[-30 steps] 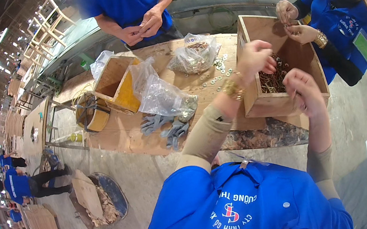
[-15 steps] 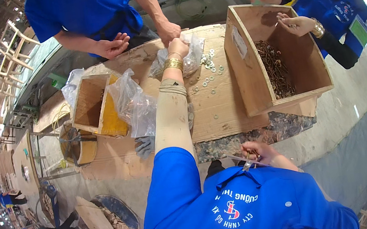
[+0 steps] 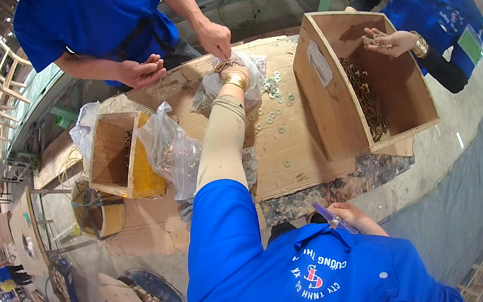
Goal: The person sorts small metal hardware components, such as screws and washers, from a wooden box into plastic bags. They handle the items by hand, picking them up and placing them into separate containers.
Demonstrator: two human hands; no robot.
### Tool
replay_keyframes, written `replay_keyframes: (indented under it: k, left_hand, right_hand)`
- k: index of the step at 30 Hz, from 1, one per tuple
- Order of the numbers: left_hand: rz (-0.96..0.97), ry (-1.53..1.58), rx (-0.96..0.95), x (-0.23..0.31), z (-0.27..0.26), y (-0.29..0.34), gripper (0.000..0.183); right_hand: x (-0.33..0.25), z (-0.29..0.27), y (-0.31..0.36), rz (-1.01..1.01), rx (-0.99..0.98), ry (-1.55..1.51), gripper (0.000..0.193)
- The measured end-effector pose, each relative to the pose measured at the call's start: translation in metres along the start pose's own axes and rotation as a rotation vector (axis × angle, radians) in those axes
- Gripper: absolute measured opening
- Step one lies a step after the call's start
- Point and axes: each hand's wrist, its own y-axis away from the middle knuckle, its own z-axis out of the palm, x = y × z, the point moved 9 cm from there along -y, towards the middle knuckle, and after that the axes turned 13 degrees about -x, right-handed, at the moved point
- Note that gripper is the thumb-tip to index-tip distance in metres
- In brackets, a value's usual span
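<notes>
Plastic bag (image 3: 253, 83) near far edge of cardboard (image 3: 292, 174), bare strip beside box (image 3: 331, 121)

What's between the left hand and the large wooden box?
In the head view, part of a clear plastic bag, then loose washers scattered on cardboard.

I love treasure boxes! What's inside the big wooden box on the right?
The big wooden box holds a heap of brownish metal bolts or screws. Whatever lies under them, or behind its left wall, is hidden.
</notes>
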Motion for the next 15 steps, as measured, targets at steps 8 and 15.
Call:
replay_keyframes:
  k: [8,15]
  left_hand:
    - [0.02,0.058,-0.05,-0.005,0.017,-0.002,0.036]
    - [-0.029,0.203,0.056,-0.02,0.015,0.006,0.035]
  right_hand:
    - [0.003,-0.005,0.005,-0.027,0.047,-0.154,0.015]
    - [-0.036,0.003,-0.002,-0.079,0.042,-0.271,0.014]
